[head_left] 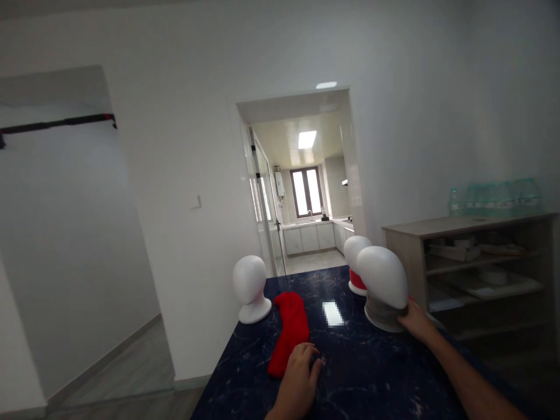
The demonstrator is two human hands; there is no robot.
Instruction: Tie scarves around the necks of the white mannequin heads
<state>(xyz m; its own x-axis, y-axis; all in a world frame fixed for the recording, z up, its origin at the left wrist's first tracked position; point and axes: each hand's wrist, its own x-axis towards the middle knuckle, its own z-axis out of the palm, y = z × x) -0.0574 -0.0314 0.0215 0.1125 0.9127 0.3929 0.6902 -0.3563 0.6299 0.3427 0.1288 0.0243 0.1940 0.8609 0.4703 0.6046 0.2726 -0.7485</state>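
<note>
On the dark blue marbled table [341,373], my left hand [300,373] rests beside a long red knitted cloth [292,326]. Its thumb stands apart, its fingers are loosely bent, and the fingertips lie at the cloth's lower right edge. My right hand [413,321] grips the nearest white foam mannequin head [382,277] at the neck, where a grey-brown cloth band [382,315] wraps it; the fingers behind are hidden. Just behind stands another white foam head [355,251] with a red band [356,280] round its neck. A bare foam head [250,286] stands upright at the table's left edge.
At the right stands a wooden shelf unit [402,227] with bottled water [503,198] on top and boxes [455,251] inside. Beyond the table's far edge, a doorway with a glass door [265,204] leads to a kitchen. A white wall [184,262] runs along the left.
</note>
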